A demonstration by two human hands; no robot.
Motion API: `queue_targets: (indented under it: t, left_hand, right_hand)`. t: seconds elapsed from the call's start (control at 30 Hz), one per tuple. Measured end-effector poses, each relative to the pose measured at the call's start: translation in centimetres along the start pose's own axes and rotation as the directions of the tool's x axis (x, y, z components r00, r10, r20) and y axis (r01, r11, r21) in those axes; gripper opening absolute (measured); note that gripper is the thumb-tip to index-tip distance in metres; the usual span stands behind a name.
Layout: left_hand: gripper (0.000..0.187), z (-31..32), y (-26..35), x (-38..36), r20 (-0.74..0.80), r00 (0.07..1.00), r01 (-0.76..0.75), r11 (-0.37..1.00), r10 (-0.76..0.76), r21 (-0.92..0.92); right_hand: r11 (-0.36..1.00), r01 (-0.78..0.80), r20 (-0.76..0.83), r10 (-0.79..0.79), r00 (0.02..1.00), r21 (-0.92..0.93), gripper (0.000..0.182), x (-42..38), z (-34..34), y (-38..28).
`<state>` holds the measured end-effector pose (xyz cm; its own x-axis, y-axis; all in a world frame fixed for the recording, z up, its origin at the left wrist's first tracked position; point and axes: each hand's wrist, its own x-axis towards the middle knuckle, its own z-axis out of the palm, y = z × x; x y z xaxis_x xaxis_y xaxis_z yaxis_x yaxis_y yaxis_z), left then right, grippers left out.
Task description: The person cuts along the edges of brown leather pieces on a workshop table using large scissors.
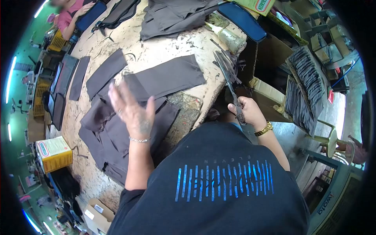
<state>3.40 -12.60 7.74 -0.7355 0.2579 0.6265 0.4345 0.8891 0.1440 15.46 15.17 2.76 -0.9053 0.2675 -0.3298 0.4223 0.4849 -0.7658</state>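
Over the dark grey fabric pieces (113,135) on the worktable, my left hand (133,113) is spread, slightly blurred, with nothing in it. My right hand (248,111) is closed around the handles of long scissors (226,73) at the table's right edge. The scissor blades point up and away from me. A long grey fabric strip (170,77) lies beyond my left hand, with a shorter piece (106,73) and a narrow one (79,78) to its left.
A glue-smeared bottle (229,38) stands near dark cloth (172,17) at the far side. Stacked dark pieces (303,86) and cardboard boxes (270,96) are at right. A yellow tin (55,154) sits at left. Another person (70,17) holds a dark case at upper left.
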Motion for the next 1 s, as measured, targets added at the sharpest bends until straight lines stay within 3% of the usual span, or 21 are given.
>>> queue_targets:
  t: [0.1, 0.17, 0.23, 0.3, 0.33, 0.43, 0.5, 0.53, 0.57, 0.63, 0.67, 0.7, 0.8, 0.87, 0.97, 1.0]
  left_hand:
    - [0.055, 1.7, 2.3, 2.4, 0.299, 0.911, -0.173, 0.922, 0.283, -0.345]
    - [0.059, 5.3, 3.9, 3.4, 0.523, 0.716, -0.357, 0.886, 0.462, -0.295]
    - [0.073, 9.2, 4.6, 3.4, 0.746, 0.53, -0.312, 0.91, 0.404, -0.272]
    - [0.081, 10.5, 5.4, 3.9, 0.741, 0.575, -0.264, 0.936, 0.348, -0.235]
    - [0.084, 11.0, 5.7, 4.3, 0.742, 0.582, -0.226, 0.943, 0.331, -0.243]
    - [0.081, 11.4, 5.7, 4.0, 0.743, 0.593, -0.189, 0.951, 0.31, -0.245]
    - [0.076, 11.7, 5.2, 3.8, 0.638, 0.692, -0.133, 0.929, 0.337, -0.345]
    - [0.059, 12.1, 4.8, 3.3, 0.358, 0.846, -0.201, 0.858, 0.396, -0.474]
    - [0.059, 12.4, 4.1, 3.2, 0.363, 0.842, -0.201, 0.856, 0.399, -0.476]
    - [0.04, 12.6, 2.9, 3.2, 0.247, 0.778, -0.312, 0.696, 0.578, -0.647]
    - [0.025, 12.6, 2.9, 3.1, 0.202, 0.786, -0.328, 0.672, 0.584, -0.664]
    - [0.025, 12.7, 3.1, 2.9, 0.2, 0.784, -0.331, 0.669, 0.588, -0.666]
    - [0.019, 12.8, 4.6, 2.7, 0.171, 0.857, -0.276, 0.712, 0.486, -0.645]
    - [0.018, 12.9, 5.6, 3.2, 0.153, 0.955, -0.091, 0.742, 0.254, -0.664]
    - [0.018, 13.9, 6.4, 2.7, 0.126, 0.948, -0.146, 0.75, 0.293, -0.645]
    - [0.022, 14.6, 6.1, 2.3, 0.195, 0.927, -0.125, 0.755, 0.319, -0.643]
  right_hand:
    - [0.997, 0.015, -0.011, -0.016, 1.0, -0.082, 0.054, -0.1, -0.4, -0.3]
    - [0.999, 0.025, 0.004, -0.025, 1.0, -0.046, 0.052, -0.5, -0.5, -0.4]
    - [1.0, 0.028, 0.009, -0.028, 1.0, -0.003, 0.051, -1.1, -0.5, -0.3]
    - [0.942, -0.055, 0.145, 0.007, 0.989, 0.33, 0.048, -2.0, -0.4, 0.3]
    - [0.94, -0.001, 0.161, -0.058, 0.985, 0.342, 0.046, -2.2, -0.5, 0.6]
    - [0.934, -0.087, 0.27, -0.011, 0.963, 0.348, 0.048, -3.4, -1.4, 0.5]
    - [0.937, -0.099, 0.3, -0.006, 0.954, 0.334, 0.049, -4.1, -1.7, 0.5]
    - [0.943, -0.101, 0.32, -0.007, 0.947, 0.318, 0.049, -4.3, -1.8, 0.5]
    - [0.941, -0.106, 0.321, -0.002, 0.947, 0.32, 0.049, -4.4, -1.8, 0.5]
    - [0.933, -0.078, 0.305, -0.036, 0.952, 0.353, 0.05, -4.7, -1.6, 0.5]
    - [0.932, -0.079, 0.301, -0.034, 0.953, 0.355, 0.05, -4.7, -1.6, 0.4]
    - [0.929, -0.087, 0.312, -0.032, 0.949, 0.36, 0.052, -4.6, -1.5, 0.2]
    - [0.92, -0.124, 0.328, -0.004, 0.945, 0.371, 0.052, -4.6, -1.5, 0.2]
    - [0.914, -0.153, 0.333, 0.02, 0.943, 0.376, 0.051, -4.7, -1.4, 0.3]
    - [0.869, -0.163, 0.307, 0.013, 0.952, 0.467, 0.048, -4.9, -1.3, 0.9]
    - [0.858, -0.153, 0.312, -0.009, 0.95, 0.49, 0.049, -4.8, -1.3, 1.1]
